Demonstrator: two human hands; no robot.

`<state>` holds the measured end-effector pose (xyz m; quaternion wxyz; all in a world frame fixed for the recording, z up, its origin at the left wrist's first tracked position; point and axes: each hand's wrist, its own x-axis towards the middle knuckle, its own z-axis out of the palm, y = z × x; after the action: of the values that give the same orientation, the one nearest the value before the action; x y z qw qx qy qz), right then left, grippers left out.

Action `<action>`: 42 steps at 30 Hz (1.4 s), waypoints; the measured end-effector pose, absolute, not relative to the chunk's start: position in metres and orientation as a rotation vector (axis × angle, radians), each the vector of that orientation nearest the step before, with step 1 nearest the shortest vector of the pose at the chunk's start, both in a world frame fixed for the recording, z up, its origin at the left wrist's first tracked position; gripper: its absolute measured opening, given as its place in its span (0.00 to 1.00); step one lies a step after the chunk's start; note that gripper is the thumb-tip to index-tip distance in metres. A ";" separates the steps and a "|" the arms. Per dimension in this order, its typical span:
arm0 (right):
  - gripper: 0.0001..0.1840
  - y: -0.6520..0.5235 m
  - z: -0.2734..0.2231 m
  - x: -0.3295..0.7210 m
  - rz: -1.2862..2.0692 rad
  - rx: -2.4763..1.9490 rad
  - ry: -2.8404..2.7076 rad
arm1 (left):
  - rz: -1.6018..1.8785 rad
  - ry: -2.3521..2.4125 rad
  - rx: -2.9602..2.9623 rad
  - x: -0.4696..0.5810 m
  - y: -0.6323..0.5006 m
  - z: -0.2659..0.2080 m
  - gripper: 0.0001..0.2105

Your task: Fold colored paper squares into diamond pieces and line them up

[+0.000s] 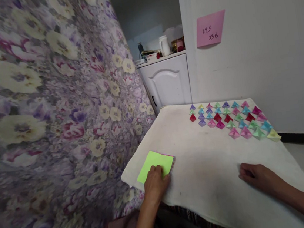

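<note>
My left hand (156, 182) rests on a stack of square coloured paper at the table's near left, its fingers curled and closed on the bright green sheet (154, 161) on top. Darker sheet edges show along the stack's right side. The fingertips are partly hidden, so how much paper they grip is unclear. Over the right part of the table, my right hand (251, 174) is loosely closed, with nothing visible in it. Small folded paper pieces (218, 117) in pink, red, green, blue, purple and yellow stand in rows beyond it.
A pale cloth covers the table (198, 167). A floral curtain (67, 132) hangs close along the left. Behind stands a white cabinet (169, 83) with a white jug (164, 46) and other items on top. A pink note (210, 29) is stuck to the wall.
</note>
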<state>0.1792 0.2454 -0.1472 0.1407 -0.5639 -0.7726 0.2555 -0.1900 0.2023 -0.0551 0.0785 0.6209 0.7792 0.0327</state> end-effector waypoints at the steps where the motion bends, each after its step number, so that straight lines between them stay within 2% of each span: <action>1: 0.09 0.245 -0.147 0.179 0.737 -1.633 -2.228 | 0.097 2.332 1.859 -0.190 0.202 -0.055 0.10; 29: 0.10 0.246 -0.148 0.179 0.723 -1.639 -2.260 | 0.241 2.345 1.869 -0.201 0.203 -0.053 0.07; 39: 0.10 0.246 -0.147 0.178 0.783 -1.631 -2.174 | 0.625 2.339 1.971 -0.189 0.202 -0.037 0.09; 42: 0.14 0.243 -0.138 0.173 0.850 -1.580 -2.061 | 0.799 2.145 2.195 -0.163 0.201 -0.039 0.09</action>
<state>0.1726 0.2435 -0.1378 0.2032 -0.5663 -0.7384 0.3046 -0.1630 0.2012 -0.0386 -0.0148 0.6921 0.6763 0.2518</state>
